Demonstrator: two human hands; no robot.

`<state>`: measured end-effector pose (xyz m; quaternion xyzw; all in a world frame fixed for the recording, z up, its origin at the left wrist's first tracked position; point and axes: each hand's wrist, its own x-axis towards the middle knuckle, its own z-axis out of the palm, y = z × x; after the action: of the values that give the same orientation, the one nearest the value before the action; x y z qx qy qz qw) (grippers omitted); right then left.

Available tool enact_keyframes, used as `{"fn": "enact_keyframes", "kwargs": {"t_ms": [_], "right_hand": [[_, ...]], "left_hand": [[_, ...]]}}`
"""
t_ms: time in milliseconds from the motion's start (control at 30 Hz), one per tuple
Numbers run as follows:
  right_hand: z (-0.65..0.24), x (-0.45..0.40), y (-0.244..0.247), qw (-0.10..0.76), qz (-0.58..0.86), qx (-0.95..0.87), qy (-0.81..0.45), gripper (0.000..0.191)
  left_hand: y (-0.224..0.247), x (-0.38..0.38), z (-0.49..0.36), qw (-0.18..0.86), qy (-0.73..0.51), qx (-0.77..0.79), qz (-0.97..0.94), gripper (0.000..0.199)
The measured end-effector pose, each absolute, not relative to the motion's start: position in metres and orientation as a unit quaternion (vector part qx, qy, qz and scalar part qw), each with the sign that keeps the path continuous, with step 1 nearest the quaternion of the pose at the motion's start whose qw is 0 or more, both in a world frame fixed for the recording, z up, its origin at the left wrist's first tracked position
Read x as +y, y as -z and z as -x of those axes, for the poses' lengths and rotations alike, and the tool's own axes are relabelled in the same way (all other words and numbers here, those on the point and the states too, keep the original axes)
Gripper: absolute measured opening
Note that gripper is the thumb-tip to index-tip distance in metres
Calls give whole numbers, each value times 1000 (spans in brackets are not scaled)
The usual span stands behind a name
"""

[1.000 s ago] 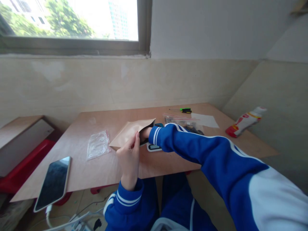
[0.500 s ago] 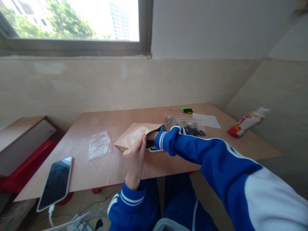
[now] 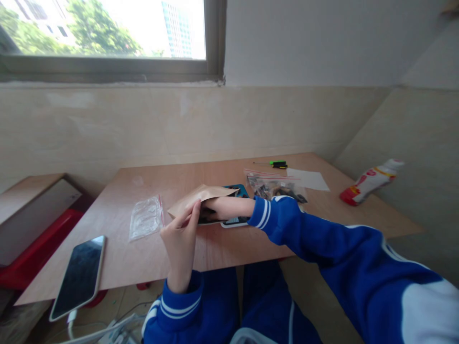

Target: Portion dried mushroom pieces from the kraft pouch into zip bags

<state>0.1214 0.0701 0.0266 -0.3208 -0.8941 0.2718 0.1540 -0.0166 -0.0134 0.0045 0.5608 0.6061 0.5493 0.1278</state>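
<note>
Currently, just right of the clear plastic bag (image 3: 145, 217), with the left hand (image 3: 181, 231) pinching the brown paper bag (image 3: 201, 192) by its edge, apparently holding the mouth apart. From farther right of that plastic bag, reaching inside with the right hand (image 3: 217, 208), leaving its hidden grip impossible to tell, probably feeling around, so calling for a gaping mouth before any withdrawing.

A tan paper envelope (image 3: 201, 193) slants over the tabletop (image 3: 222, 246), its mouth open rightward.
</note>
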Motion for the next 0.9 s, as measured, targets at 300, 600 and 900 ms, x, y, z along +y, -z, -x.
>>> {"fn": "enact_keyframes", "kwargs": {"t_ms": [300, 600, 900], "right_hand": [[-146, 54, -46, 207, 204, -932, -215, 30], [-151, 57, -41, 387, 205, -882, -175, 17], [-175, 71, -45, 593, 283, -642, -395, 23]], "left_hand": [[-23, 1, 29, 190, -572, 593, -534, 23], [-31, 16, 34, 208, -568, 590, -534, 21], [-37, 23, 40, 215, -565, 604, -519, 22]]}}
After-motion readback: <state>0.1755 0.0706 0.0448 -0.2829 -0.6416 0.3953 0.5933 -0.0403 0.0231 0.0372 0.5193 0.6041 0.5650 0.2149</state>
